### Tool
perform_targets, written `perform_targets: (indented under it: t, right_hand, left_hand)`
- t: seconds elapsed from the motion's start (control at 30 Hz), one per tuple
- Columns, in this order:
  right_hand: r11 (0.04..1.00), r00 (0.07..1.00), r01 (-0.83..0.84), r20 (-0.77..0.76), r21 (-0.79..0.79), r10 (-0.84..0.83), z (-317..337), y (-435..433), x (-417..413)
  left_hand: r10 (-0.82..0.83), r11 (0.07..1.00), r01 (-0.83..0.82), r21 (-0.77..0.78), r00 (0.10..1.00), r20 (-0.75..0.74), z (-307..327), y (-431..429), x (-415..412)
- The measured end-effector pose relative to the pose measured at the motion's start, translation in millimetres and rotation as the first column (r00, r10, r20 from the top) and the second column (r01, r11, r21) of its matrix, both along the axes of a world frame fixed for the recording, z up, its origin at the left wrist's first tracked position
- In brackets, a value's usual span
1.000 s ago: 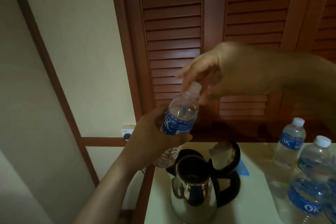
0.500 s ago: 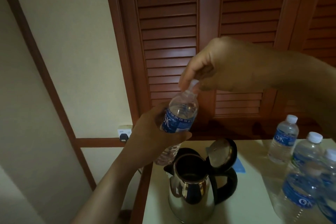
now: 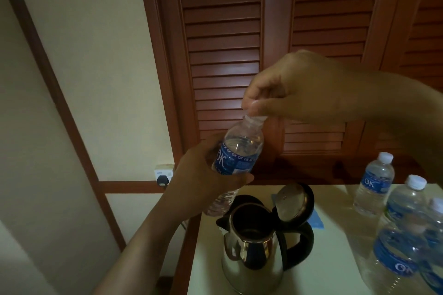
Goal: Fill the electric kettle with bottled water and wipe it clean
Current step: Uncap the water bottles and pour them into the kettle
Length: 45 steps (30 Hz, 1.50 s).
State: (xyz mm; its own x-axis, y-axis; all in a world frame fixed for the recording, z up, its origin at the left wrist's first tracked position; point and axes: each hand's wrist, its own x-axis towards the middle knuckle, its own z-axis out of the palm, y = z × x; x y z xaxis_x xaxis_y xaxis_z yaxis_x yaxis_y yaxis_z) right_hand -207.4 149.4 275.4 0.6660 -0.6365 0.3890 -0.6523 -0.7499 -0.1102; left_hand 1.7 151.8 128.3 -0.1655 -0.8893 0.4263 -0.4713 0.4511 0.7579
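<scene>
At frame centre the left hand (image 3: 203,175) wraps the tilted bottle (image 3: 237,153) to steady it while the right hand (image 3: 294,88) pinches its cap (image 3: 255,117), likely unscrewing, directly above the open-lidded kettle (image 3: 254,251).

Left hand (image 3: 203,182) wraps the bottle (image 3: 236,155), tilted above the kettle (image 3: 254,246). Right hand (image 3: 299,88) pinches its cap (image 3: 255,116) from above. Kettle lid (image 3: 293,201) stands open, and four more bottles (image 3: 374,187) stand right of the kettle.
</scene>
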Motion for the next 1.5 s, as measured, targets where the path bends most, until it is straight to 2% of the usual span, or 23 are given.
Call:
perform_targets:
  t: [0.07, 0.13, 0.33, 0.47, 0.67, 0.8, 0.97, 1.07, 1.13, 1.27, 1.37, 1.43, 1.5]
  right_hand:
    - [0.998, 0.999, -0.018, 0.028, 0.060, 0.016, 2.1, 3.4, -3.2]
    - [0.998, 0.997, -0.031, 0.072, 0.048, 0.027, 0.5, 6.4, -7.7]
    - [0.994, 0.960, -0.006, 0.280, 0.111, -0.025, -34.5, 17.9, -27.0]
    - [0.991, 0.944, 0.009, 0.327, 0.131, -0.052, -92.2, 25.9, -31.2]
    - [0.980, 0.943, 0.024, 0.322, 0.199, -0.088, -171.2, 40.0, -31.7]
    - [0.931, 0.923, 0.074, 0.328, 0.358, -0.200, -232.3, 59.0, -24.9]
    - [0.920, 0.897, 0.125, 0.355, 0.372, -0.265, -312.2, 85.7, -28.3]
    - [0.881, 0.920, 0.178, 0.245, 0.438, -0.308, -353.4, 87.9, -38.7]
    - [0.896, 0.944, 0.216, 0.151, 0.388, -0.293, -378.5, 85.0, -46.0]
    - [0.908, 0.932, 0.263, 0.157, 0.327, -0.326, -399.1, 77.6, -53.3]
    - [0.846, 0.888, 0.381, 0.105, 0.372, -0.447, -397.9, 77.2, -56.0]
    - [0.794, 0.856, 0.475, 0.010, 0.379, -0.517, -396.5, 74.9, -59.1]
    - [0.764, 0.831, 0.553, -0.166, 0.331, -0.530, -394.0, 71.8, -63.2]
  left_hand:
    - [0.003, 1.000, -0.003, 0.017, 1.000, -0.013, -1.7, -0.8, 1.5]
    - [0.009, 1.000, -0.009, 0.029, 1.000, -0.010, -3.6, -1.6, 2.9]
    - [0.006, 0.999, -0.004, 0.054, 0.999, -0.037, -9.8, 2.1, 11.6]
    - [0.000, 0.995, 0.002, 0.095, 1.000, -0.019, -20.4, 4.4, 20.4]
    - [0.059, 0.989, -0.074, 0.131, 0.992, 0.115, -45.5, 2.3, 29.2]
    - [0.053, 0.989, -0.070, 0.127, 0.990, 0.129, -60.9, 8.0, 36.7]
    - [0.054, 0.979, -0.083, 0.185, 0.986, 0.159, -76.1, 13.0, 48.7]
    - [0.082, 0.973, -0.123, 0.194, 0.974, 0.209, -81.8, 14.8, 52.5]
    - [0.108, 0.968, -0.159, 0.193, 0.963, 0.247, -84.2, 16.0, 52.5]
    - [0.128, 0.961, -0.196, 0.196, 0.941, 0.313, -88.2, 16.7, 51.6]
    - [0.119, 0.960, -0.198, 0.198, 0.929, 0.351, -88.5, 16.9, 53.3]
    - [0.126, 0.960, -0.211, 0.183, 0.912, 0.390, -87.8, 17.3, 54.7]
    - [0.145, 0.964, -0.226, 0.137, 0.886, 0.441, -86.7, 18.5, 54.9]
